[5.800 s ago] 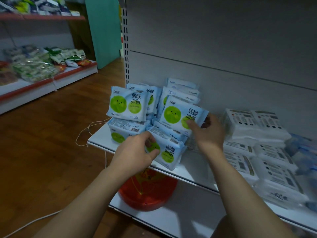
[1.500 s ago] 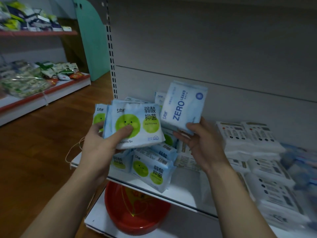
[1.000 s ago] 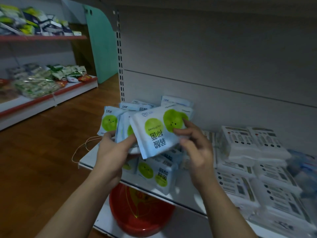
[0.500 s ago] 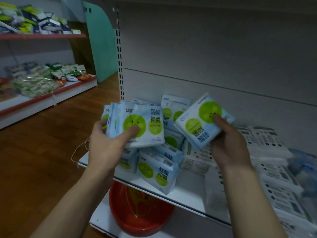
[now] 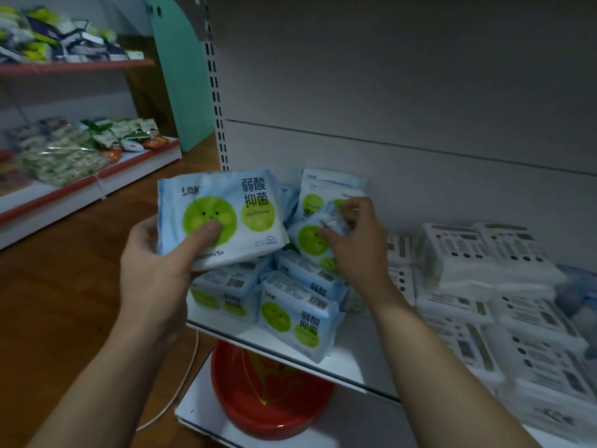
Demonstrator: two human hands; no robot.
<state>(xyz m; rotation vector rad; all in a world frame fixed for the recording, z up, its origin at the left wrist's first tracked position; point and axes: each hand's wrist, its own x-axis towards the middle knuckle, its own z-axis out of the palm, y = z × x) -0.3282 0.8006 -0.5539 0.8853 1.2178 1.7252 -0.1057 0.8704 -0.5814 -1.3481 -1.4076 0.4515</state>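
A small stack of pale blue plastic packs printed with green smiling circles (image 5: 223, 218) is gripped above the white metal shelf (image 5: 352, 357) edge by the left hand (image 5: 155, 266), thumb pressed on the front. Another such pack (image 5: 315, 242), on the shelf pile, is pinched by the right hand (image 5: 352, 244).

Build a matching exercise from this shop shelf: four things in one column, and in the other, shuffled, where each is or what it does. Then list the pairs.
Column one
1. left hand
2. right hand
3. red basin
4. white packs

Column two
A. stacked on the shelf, right of the blue pile
B. holds a bundle of blue packs, thumb on the front
C. stands below the shelf
D. grips a single blue pack at the blue pile

Pairs: 1-B, 2-D, 3-C, 4-A
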